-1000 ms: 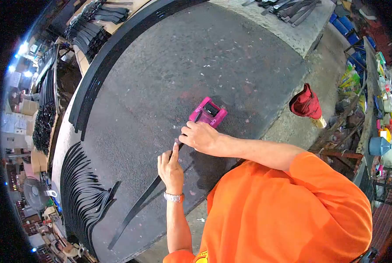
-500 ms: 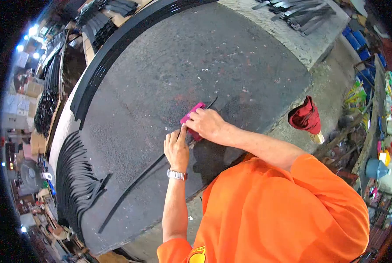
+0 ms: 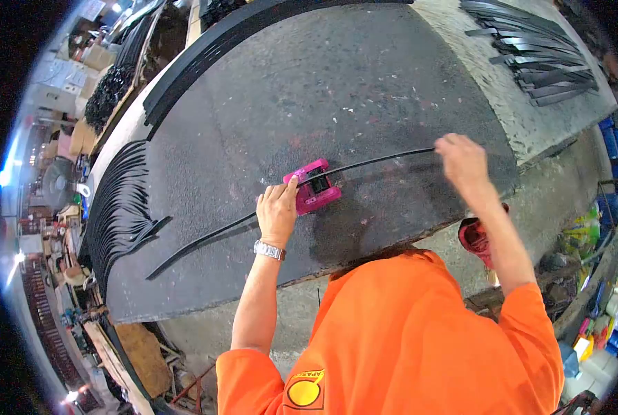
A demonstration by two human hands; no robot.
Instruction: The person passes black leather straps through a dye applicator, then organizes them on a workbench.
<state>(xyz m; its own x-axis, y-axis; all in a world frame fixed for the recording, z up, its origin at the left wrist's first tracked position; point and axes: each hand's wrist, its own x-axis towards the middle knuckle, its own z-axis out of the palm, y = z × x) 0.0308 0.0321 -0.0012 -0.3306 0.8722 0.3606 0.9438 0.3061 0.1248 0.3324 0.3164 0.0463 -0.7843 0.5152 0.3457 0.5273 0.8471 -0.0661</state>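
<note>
A long black flexible strip point(image 3: 381, 160) runs through a pink block-like tool point(image 3: 317, 202) with a dark middle, lying on the dark worktop. My right hand point(image 3: 464, 167) is closed around the strip's far end, to the right of the tool. Against the tool's left side, my left hand point(image 3: 276, 213) has its fingers together over the strip, where it enters. From under the left hand, the strip's wider tail stretches down-left across the worktop. The exact grip under the left fingertips is partly hidden.
A fanned row of black strips point(image 3: 119, 214) lies along the worktop's left edge. Long black strips point(image 3: 205, 52) curve along the far edge. More cut strips point(image 3: 540, 52) are piled on the pale surface at upper right. A red object point(image 3: 475, 241) stands below my right forearm.
My right hand has moved from the pink tool far to the right, drawing the strip through it. My left hand stays beside the tool; the strip's tail has shortened. The view has shifted.
</note>
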